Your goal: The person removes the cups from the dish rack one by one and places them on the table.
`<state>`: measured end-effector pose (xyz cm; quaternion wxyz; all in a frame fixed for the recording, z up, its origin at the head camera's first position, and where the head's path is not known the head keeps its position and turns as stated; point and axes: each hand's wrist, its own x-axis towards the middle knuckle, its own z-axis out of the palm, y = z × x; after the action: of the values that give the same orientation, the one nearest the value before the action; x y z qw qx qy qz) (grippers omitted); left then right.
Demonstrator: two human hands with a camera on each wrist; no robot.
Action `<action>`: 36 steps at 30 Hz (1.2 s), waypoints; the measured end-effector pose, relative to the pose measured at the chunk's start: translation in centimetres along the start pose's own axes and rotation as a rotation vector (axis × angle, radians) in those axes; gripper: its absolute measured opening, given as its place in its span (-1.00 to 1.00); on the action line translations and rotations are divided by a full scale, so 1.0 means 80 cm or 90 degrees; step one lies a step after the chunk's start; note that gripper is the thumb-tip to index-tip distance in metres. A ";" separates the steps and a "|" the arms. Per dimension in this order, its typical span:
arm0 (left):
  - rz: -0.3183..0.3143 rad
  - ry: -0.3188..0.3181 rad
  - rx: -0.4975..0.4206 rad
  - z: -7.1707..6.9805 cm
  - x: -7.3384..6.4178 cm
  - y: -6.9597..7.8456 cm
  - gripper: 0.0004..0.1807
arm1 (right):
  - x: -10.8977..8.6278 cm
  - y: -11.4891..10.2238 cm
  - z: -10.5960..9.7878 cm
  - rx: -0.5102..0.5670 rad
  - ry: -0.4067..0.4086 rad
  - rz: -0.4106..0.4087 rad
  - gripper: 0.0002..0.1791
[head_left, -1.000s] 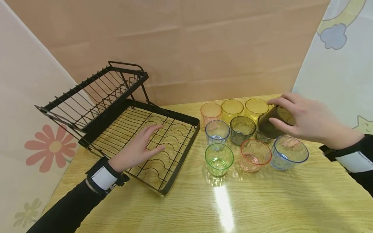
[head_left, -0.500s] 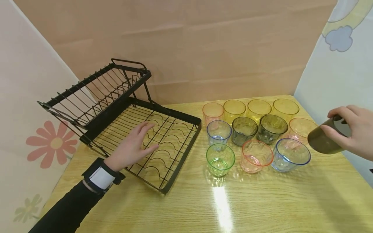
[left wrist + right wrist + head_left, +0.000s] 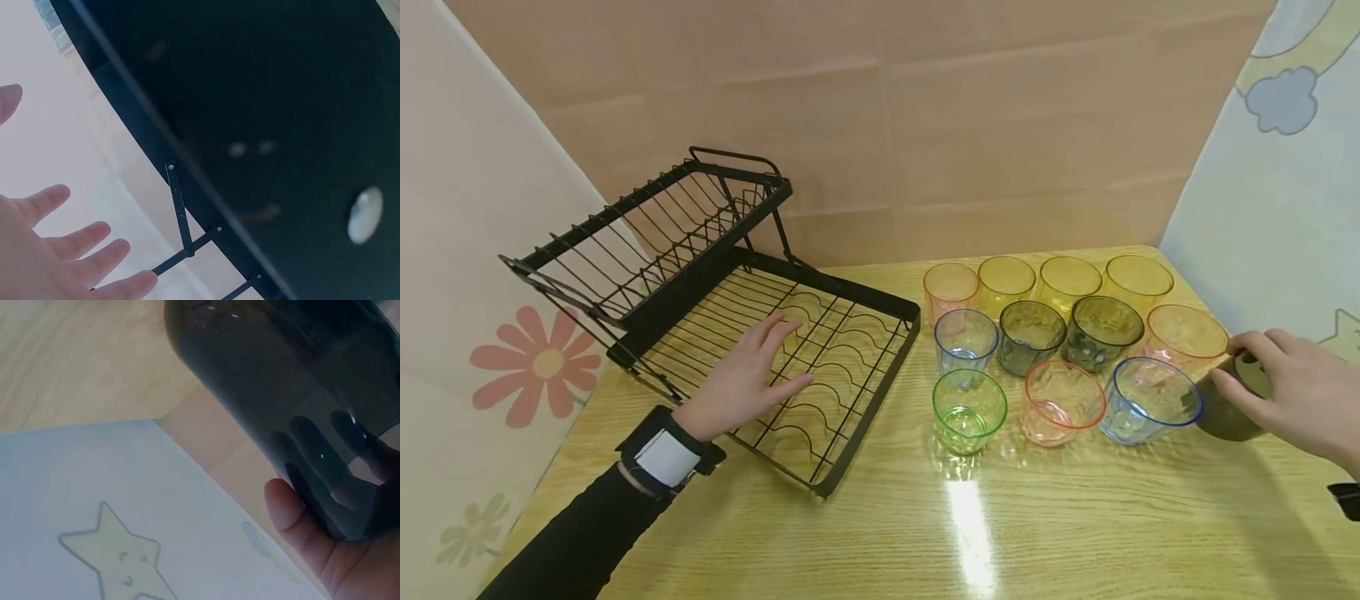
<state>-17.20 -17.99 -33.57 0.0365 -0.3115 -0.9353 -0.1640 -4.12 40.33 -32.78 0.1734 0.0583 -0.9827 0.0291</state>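
Observation:
On the right, my right hand [image 3: 1296,392] grips a dark smoky tumbler [image 3: 1219,410] by its upper end, thumb and fingers on either side. The right wrist view shows fingers through the see-through wall of this tumbler [image 3: 262,375]. It is low, at the table's right side, beside a blue-rimmed glass [image 3: 1146,412]; I cannot tell whether its base touches the wood. My left hand [image 3: 737,375] holds nothing, fingers spread apart over the lower tier of a black two-tier dish rack [image 3: 868,412]. A dark panel of the rack fills much of the left wrist view.
Several tinted glasses stand upright in close rows left of the tumbler, including a green glass [image 3: 967,412], a red-rimmed glass [image 3: 1060,404] and a smoky glass [image 3: 1101,333]. A backdrop cloth [image 3: 887,125] stands behind the wooden table [image 3: 850,542].
My right hand has carried the dark tumbler rightward out of the group of glasses, then lowered it near the table's right side. My left hand has shifted slightly to the left.

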 end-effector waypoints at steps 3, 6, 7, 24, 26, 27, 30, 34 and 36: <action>0.018 0.009 0.037 0.000 -0.003 -0.005 -0.15 | -0.001 0.004 0.010 0.009 -0.053 0.025 -0.54; 0.030 0.024 0.097 -0.002 -0.007 -0.012 -0.13 | -0.004 0.008 0.020 0.017 -0.084 0.043 -0.55; 0.031 0.028 0.115 -0.004 -0.009 -0.015 -0.12 | -0.005 0.009 0.024 0.022 -0.087 0.048 -0.56; -0.032 0.014 0.195 -0.022 -0.039 -0.043 -0.10 | -0.005 0.005 0.032 0.064 -0.103 0.104 -0.37; -0.033 0.011 0.191 -0.023 -0.040 -0.041 -0.10 | -0.005 0.005 0.031 0.068 -0.108 0.107 -0.36; -0.031 0.008 0.190 -0.022 -0.039 -0.040 -0.10 | -0.005 0.005 0.031 0.070 -0.110 0.109 -0.35; -0.023 0.010 0.191 -0.020 -0.034 -0.033 -0.09 | -0.005 0.004 0.029 0.063 -0.114 0.114 -0.34; -0.031 0.012 0.207 -0.014 -0.024 -0.017 -0.04 | -0.002 -0.002 0.022 0.026 -0.108 0.129 -0.27; -0.036 0.015 0.209 -0.011 -0.018 -0.006 -0.01 | 0.003 -0.010 0.015 0.007 -0.097 0.122 -0.25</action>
<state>-16.37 -19.49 -33.11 0.0937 -0.2731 -0.9573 -0.0133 -4.63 39.39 -33.78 0.0941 -0.0330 -0.9939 0.0463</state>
